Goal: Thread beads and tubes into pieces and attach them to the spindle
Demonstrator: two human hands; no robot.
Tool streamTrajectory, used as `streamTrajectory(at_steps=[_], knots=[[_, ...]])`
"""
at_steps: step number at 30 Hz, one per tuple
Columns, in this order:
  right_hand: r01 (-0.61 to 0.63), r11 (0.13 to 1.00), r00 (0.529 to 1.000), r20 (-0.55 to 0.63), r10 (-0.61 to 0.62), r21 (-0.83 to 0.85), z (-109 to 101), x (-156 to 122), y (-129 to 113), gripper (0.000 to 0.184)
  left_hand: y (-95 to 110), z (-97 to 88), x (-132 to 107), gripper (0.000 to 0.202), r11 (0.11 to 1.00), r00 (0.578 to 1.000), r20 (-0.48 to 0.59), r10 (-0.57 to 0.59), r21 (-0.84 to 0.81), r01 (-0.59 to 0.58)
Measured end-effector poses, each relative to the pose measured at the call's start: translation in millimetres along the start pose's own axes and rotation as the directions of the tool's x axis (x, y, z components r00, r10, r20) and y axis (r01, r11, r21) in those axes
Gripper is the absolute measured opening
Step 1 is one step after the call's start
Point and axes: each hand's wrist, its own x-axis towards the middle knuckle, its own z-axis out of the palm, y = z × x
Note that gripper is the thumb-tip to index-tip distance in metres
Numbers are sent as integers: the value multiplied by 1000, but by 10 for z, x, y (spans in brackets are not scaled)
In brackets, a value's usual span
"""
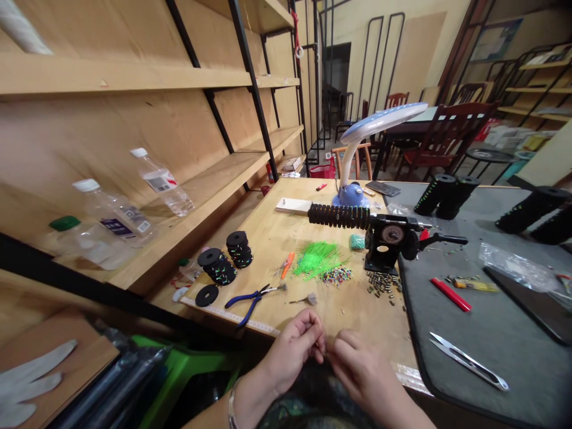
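My left hand [298,341] and my right hand [361,361] meet low over the front edge of the wooden table. Both have their fingers pinched together; whatever lies between the fingertips is too small to make out. Beyond them lie a grey bristly tuft [310,299] and blue-handled pliers [254,300]. Farther back is a heap of bright green strands [318,260], with multicoloured beads [338,275] and small metal pieces [383,282] beside it. A black hand-cranked winder [389,239] carries a row of black ribbed rolls [338,216].
Black spools [217,266] and a black disc [207,295] stand at the left. On the grey mat [451,322] lie metal snips [469,361] and a red tube [450,294]. A blue-white lamp [351,193] rises behind the winder. Shelves [196,190] with plastic bottles flank the left.
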Motion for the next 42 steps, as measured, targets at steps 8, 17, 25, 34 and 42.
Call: streamTrajectory(at_steps=[8,17,25,34,42], knots=[[190,955,981,4,-194,-229,-176,118,330,24,193,-134,-268,37,958,970,57,-235,-159,241],[175,957,956,-191,-220,-230,-68,358,490,21,441,-15,-650,36,918,927,328,-180,-282,278],[147,963,965,-183,-190,-225,-58,289,516,26,501,143,-679,32,999,997,73,40,-20,-38],[48,986,967,-240,-86,-161,-123,81,590,27,471,206,-749,34,978,984,120,132,144,-149],[8,966,904,-414,103,258,-375,-58,-185,31,383,115,-733,32,804,947,140,289,502,-319]])
